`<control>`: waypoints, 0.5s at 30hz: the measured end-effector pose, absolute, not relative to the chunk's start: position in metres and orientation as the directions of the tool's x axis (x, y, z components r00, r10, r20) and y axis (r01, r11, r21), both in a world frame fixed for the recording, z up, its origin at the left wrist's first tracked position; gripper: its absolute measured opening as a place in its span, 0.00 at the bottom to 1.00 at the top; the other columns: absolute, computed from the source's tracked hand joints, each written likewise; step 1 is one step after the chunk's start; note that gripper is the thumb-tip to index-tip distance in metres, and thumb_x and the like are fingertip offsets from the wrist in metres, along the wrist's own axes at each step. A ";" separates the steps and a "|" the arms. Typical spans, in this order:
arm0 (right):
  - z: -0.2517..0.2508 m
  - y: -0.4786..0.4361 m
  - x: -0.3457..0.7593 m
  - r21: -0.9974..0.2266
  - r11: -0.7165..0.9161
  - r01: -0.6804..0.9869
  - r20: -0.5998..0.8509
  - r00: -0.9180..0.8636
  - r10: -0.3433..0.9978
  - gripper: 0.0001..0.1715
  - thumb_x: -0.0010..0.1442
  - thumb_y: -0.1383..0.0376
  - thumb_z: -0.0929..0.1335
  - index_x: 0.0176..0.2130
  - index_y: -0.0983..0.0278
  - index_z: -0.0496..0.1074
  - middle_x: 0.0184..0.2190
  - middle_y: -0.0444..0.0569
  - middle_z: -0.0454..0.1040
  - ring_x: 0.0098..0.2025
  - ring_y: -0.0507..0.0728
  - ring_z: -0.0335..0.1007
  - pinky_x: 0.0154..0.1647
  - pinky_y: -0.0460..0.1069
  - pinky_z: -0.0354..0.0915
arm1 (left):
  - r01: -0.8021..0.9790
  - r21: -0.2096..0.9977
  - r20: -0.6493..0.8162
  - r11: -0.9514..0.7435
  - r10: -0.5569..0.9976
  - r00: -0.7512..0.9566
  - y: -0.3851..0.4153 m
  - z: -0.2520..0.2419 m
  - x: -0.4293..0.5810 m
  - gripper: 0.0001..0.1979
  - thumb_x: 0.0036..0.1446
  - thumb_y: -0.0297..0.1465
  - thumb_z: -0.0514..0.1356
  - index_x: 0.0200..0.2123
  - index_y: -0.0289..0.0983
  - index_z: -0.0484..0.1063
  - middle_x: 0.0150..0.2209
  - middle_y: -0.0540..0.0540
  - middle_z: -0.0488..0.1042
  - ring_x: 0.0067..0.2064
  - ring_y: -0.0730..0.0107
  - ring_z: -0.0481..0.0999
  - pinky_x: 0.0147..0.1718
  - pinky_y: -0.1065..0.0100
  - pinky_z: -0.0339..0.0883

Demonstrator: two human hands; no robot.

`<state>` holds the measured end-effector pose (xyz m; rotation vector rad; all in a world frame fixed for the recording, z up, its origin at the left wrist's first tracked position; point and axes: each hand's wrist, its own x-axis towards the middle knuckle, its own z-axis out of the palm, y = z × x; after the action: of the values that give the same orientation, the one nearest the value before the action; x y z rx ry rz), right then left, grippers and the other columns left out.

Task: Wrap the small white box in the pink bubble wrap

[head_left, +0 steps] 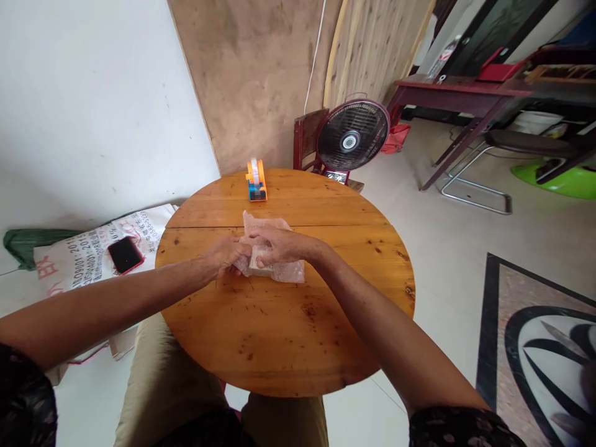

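Observation:
A small pale box (259,266) lies on a sheet of bubble wrap (291,272) near the middle of the round wooden table (288,335). My left hand (230,253) is closed on the left edge of the wrap, its thumb beside the box. From the right, my right hand (282,244) reaches over the box, fingers and thumb apart, touching the box or the wrap on it. The fingers partly hide the box, so its far side cannot be made out. Farther back on the table stands an orange and blue tape dispenser (256,181) with a roll of clear tape.
Behind the table, a round fan (352,138) stands by a wooden chair (307,139). A phone (125,254) lies on a printed white sack (74,256) at the left. At the right are a dark red desk (459,89) and a stool (531,144).

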<state>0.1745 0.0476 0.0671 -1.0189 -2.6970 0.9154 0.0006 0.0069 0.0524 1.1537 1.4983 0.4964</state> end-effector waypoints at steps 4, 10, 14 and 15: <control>0.070 0.047 0.174 -0.563 0.590 0.579 -0.105 -0.758 0.644 0.37 0.49 0.64 0.73 0.58 0.67 0.67 0.54 0.57 0.74 0.53 0.64 0.70 0.51 0.54 0.65 | 0.333 0.842 -0.455 0.426 0.890 0.012 0.002 0.059 0.003 0.09 0.45 0.30 0.65 0.29 0.36 0.68 0.21 0.51 0.72 0.20 0.73 0.71 0.16 0.74 0.61; 0.071 0.047 0.175 -0.570 0.569 0.593 -0.133 -0.750 0.648 0.30 0.49 0.62 0.74 0.51 0.67 0.69 0.45 0.53 0.76 0.47 0.62 0.72 0.43 0.50 0.65 | 0.327 0.867 -0.402 0.376 0.915 0.015 0.001 0.064 0.011 0.04 0.46 0.24 0.60 0.24 0.35 0.67 0.17 0.53 0.69 0.17 0.76 0.67 0.14 0.74 0.61; 0.068 0.048 0.176 -0.535 0.551 0.640 -0.161 -0.717 0.678 0.29 0.48 0.61 0.75 0.49 0.67 0.69 0.42 0.52 0.75 0.42 0.59 0.70 0.38 0.48 0.62 | 0.327 0.868 -0.426 0.374 0.899 0.103 0.000 0.073 0.010 0.03 0.45 0.23 0.60 0.22 0.34 0.70 0.18 0.51 0.70 0.19 0.73 0.69 0.21 0.69 0.70; 0.067 0.049 0.176 -0.524 0.552 0.648 -0.166 -0.714 0.680 0.27 0.49 0.61 0.74 0.47 0.67 0.69 0.41 0.51 0.75 0.41 0.58 0.69 0.37 0.48 0.61 | 0.326 0.867 -0.434 0.377 0.892 0.125 0.000 0.075 0.008 0.02 0.44 0.23 0.60 0.22 0.34 0.71 0.18 0.51 0.70 0.20 0.72 0.70 0.23 0.68 0.72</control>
<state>0.1755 0.0489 0.0673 -1.1643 -2.7184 0.8816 0.0083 -0.0001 0.0750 1.1731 1.4408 0.5949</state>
